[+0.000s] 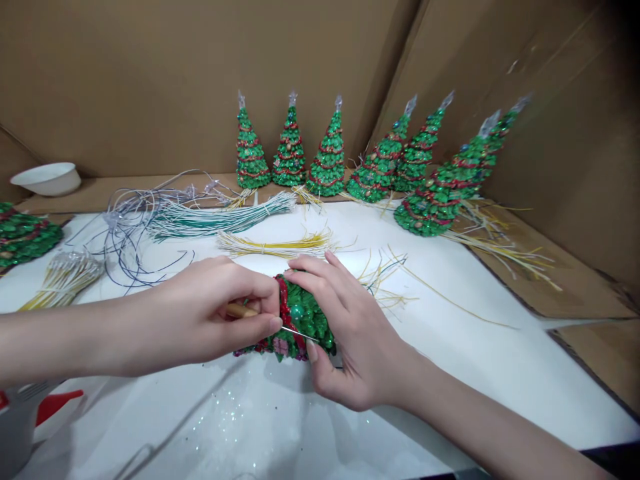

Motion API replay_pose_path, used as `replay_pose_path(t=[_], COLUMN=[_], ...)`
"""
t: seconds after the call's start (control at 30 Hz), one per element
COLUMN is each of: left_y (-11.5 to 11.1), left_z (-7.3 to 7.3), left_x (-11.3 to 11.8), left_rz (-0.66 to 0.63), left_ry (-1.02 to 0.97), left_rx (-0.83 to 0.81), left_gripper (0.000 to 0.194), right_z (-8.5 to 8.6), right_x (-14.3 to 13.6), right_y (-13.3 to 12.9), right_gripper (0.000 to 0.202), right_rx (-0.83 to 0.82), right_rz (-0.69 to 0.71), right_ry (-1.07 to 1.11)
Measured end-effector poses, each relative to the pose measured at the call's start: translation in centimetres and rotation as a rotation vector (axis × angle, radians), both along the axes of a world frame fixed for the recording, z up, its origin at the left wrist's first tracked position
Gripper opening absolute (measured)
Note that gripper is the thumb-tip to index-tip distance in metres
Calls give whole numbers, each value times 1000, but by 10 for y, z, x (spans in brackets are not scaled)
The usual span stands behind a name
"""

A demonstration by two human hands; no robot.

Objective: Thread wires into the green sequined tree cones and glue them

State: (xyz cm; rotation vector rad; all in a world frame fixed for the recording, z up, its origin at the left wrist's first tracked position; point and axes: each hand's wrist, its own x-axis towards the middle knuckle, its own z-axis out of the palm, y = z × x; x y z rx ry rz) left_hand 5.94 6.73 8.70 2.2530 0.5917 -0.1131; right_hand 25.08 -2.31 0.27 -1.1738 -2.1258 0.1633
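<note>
A small green tree ornament [313, 313] with red garland lies on its side on the white table, partly covered by both hands. My left hand [240, 310] is closed around the wooden handle of a thin metal needle tool [295, 332], whose shaft lies across the tree's decorations. The tool's tip is close to my right thumb. Curled over the tree's right part, my right hand [345, 333] grips it between thumb and fingers. Colored wire ends [385, 283] spread out beyond my right hand.
Several upright green trees [290, 150] line the back and right. Bundles of green-white wires [225, 217] and yellow-white wires [280, 245] lie behind my hands. A white bowl [47, 179] is at back left, a red-tipped object [57, 405] at lower left. Glitter [225, 427] dots the front.
</note>
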Motion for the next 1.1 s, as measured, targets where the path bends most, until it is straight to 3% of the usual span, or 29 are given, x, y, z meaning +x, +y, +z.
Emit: replay_pose_path(t=[0.53, 0.67, 0.83, 1.1], left_y=[-6, -3, 0, -1], left_z=[12, 18, 22, 19], left_x=[8, 1, -8, -7], left_rz=[42, 70, 12, -36], left_ry=[-46, -45, -45, -20], left_rx=[-69, 55, 237, 286], left_gripper=[26, 28, 28, 27], right_z=[1, -1, -2, -4], right_x=[0, 0, 1, 3], right_y=[0, 0, 0, -1], right_gripper=[65, 68, 71, 77], right_rx=[-18, -14, -21, 15], right_rz=[-2, -3, -1, -4], right_ry=[12, 16, 21, 26])
